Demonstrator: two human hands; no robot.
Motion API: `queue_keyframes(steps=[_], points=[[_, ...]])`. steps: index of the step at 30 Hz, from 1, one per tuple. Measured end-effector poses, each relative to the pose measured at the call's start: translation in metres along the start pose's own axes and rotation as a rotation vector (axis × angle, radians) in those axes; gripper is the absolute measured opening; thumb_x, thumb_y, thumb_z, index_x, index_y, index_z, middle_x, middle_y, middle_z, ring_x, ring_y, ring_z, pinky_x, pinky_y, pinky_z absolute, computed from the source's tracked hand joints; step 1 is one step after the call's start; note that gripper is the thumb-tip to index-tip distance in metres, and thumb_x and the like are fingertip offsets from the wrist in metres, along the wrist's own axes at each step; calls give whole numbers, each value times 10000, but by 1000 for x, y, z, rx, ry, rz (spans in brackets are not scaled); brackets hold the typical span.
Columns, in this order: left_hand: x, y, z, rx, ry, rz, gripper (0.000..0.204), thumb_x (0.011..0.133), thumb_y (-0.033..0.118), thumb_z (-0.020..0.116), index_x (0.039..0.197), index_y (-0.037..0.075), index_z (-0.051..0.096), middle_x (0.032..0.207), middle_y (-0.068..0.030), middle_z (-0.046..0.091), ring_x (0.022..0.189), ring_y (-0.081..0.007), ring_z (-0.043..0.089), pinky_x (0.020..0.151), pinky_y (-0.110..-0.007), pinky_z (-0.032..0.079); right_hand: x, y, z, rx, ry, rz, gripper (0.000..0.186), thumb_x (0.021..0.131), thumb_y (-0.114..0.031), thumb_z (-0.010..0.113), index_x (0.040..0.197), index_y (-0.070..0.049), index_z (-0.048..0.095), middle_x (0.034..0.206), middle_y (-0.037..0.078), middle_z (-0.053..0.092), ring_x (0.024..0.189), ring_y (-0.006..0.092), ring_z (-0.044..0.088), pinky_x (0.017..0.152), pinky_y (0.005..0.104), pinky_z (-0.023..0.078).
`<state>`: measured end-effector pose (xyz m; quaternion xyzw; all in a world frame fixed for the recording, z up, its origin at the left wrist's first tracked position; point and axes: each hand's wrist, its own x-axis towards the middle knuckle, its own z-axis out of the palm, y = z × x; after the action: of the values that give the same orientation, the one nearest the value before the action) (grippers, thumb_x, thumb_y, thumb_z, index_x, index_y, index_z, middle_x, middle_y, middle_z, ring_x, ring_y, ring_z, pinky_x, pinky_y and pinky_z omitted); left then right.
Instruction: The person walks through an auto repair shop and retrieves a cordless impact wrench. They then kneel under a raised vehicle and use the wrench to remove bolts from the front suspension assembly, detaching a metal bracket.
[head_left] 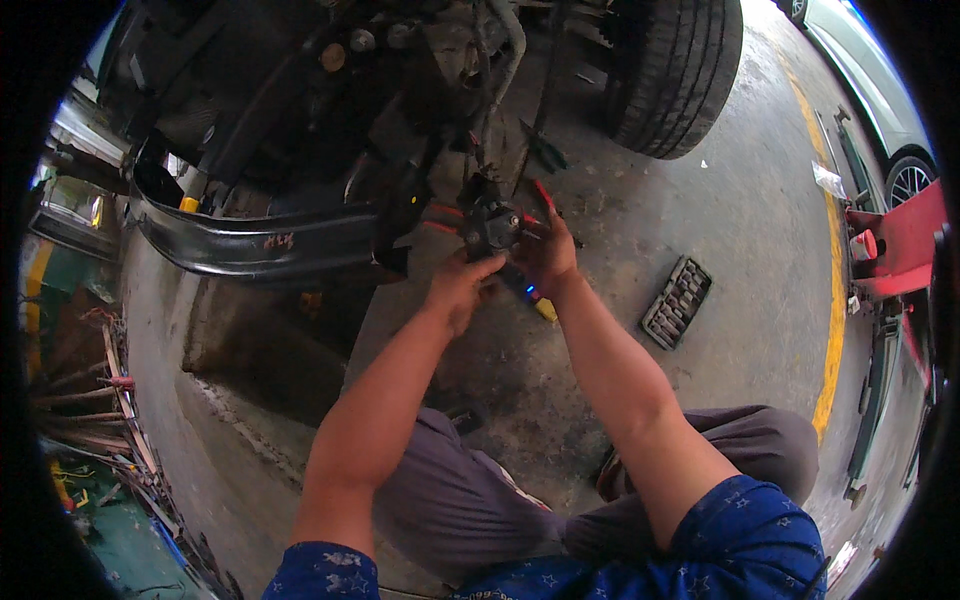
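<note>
I crouch on a concrete floor in front of a car's open underside. A small dark metal part [492, 228] with red-handled pieces sits between my hands at the centre of the view. My left hand [458, 288] grips it from below. My right hand [548, 250] holds it from the right side, and a tool handle with blue and yellow [535, 300] sticks out beneath that hand. Whether the handle belongs to the same tool I cannot tell.
A black bumper beam [250, 240] curves across the left. A car tyre [675, 70] stands at the top right. A socket set tray [676, 301] lies on the floor to the right. A red lift arm [900, 245] and a white car [880, 90] are at far right.
</note>
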<state>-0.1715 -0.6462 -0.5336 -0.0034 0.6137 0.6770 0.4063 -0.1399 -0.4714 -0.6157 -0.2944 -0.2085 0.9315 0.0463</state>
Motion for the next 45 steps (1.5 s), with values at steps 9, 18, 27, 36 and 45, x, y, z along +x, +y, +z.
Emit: queue_keyframes(steps=[9,18,27,36,45], points=[[22,-25,-1,188,18,87,318,829,187,760,1114,97,653,1049,-2,663,962,-147,607,798,-338,493,15,18,-54,-69,368,13,491,954,-506,516,1131,-54,590,1012,101,625,824,258,574,633,415,458],[16,-26,6,288,-14,101,270,870,160,704,1129,104,652,1020,0,673,932,-137,614,790,-325,491,13,22,-39,-94,314,-27,483,968,-488,513,1094,-29,596,905,98,637,700,232,543,602,348,437],[18,-29,7,345,-20,103,296,885,55,621,1179,85,624,1056,-9,667,917,-136,618,780,-310,505,14,24,-29,-125,245,26,533,968,-501,508,1163,-12,593,1038,133,624,791,238,538,677,371,451],[21,-31,6,456,-65,184,339,870,79,642,1207,96,616,1122,-10,652,960,-133,607,775,-306,520,14,27,-34,-148,240,36,549,954,-524,529,1150,-16,595,1021,117,628,750,226,551,636,361,457],[37,-54,-16,925,89,494,450,871,211,686,1284,65,584,1221,-143,658,1118,-289,640,949,-392,497,14,33,-34,-146,-117,37,574,978,-537,478,1255,-42,568,1078,114,651,920,270,606,791,406,505]])
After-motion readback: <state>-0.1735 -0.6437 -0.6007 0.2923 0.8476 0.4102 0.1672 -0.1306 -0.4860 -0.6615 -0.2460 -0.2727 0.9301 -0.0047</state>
